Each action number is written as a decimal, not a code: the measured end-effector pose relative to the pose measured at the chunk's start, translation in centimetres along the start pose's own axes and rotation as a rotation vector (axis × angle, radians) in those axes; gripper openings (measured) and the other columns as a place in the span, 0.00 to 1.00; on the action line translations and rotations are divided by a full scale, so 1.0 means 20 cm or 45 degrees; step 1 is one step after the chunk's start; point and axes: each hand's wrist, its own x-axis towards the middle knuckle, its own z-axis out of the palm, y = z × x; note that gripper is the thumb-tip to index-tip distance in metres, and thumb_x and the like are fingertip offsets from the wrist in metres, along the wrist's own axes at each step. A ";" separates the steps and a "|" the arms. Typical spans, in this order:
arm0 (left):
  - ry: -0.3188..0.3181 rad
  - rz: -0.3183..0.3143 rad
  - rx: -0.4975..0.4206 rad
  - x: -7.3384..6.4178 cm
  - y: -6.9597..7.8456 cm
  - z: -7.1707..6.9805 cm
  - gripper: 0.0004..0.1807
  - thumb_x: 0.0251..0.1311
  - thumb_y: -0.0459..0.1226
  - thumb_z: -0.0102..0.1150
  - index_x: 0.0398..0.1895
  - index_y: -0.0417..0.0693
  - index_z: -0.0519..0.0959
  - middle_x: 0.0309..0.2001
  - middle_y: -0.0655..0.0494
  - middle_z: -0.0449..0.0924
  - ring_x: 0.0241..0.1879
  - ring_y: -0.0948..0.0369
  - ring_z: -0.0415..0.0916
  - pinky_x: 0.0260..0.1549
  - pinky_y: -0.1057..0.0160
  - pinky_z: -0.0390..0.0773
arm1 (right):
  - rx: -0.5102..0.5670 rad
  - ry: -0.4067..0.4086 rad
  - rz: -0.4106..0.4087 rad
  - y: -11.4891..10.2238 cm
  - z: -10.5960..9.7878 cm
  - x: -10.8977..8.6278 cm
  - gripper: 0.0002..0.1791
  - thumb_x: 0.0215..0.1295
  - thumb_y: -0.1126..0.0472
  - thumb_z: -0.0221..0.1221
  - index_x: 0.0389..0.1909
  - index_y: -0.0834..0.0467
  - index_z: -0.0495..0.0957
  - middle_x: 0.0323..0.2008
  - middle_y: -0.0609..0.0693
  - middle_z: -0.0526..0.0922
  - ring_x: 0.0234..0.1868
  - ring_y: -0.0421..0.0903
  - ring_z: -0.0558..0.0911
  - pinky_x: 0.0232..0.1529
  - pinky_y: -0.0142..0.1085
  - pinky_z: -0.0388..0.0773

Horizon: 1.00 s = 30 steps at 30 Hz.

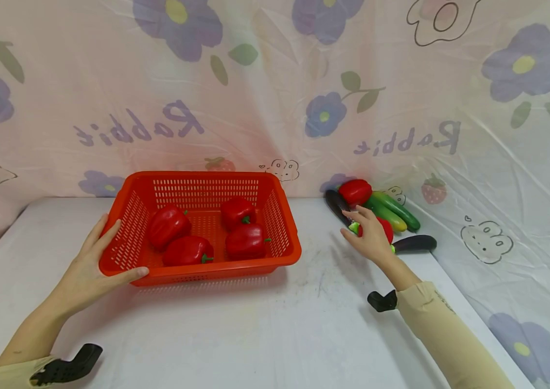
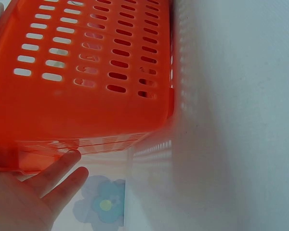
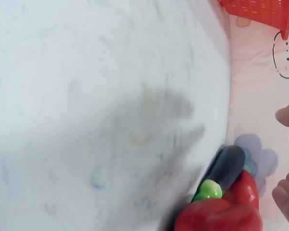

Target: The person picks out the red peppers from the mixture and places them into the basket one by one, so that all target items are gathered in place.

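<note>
My left hand (image 1: 91, 270) is at the near left corner of a red plastic basket (image 1: 192, 273), thumb along the front rim and straight fingers (image 2: 58, 171) against its side. Inside lie several red bell peppers (image 1: 168, 226), with green stems. My right hand (image 1: 371, 237) hovers over a vegetable pile at the right, fingers loosely spread and holding nothing. Beneath and beside it are a red bell pepper (image 3: 216, 216), a dark eggplant (image 3: 229, 166) with a green cap and another red pepper (image 1: 355, 191). The right hand partly hides the pile.
Behind the right hand lie a green cucumber (image 1: 401, 209) and a yellow-green one (image 1: 393, 217). A second eggplant (image 1: 416, 243) lies near the right edge of the white table (image 1: 265, 329). A patterned curtain (image 1: 255, 108) hangs behind the table.
</note>
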 end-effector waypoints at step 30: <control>-0.024 -0.018 -0.022 0.00 0.01 -0.01 0.60 0.49 0.48 0.71 0.77 0.46 0.41 0.77 0.50 0.24 0.71 0.31 0.35 0.47 0.20 0.56 | -0.128 -0.045 0.199 0.14 -0.04 -0.05 0.35 0.57 0.57 0.64 0.67 0.57 0.65 0.71 0.69 0.49 0.70 0.70 0.49 0.58 0.77 0.47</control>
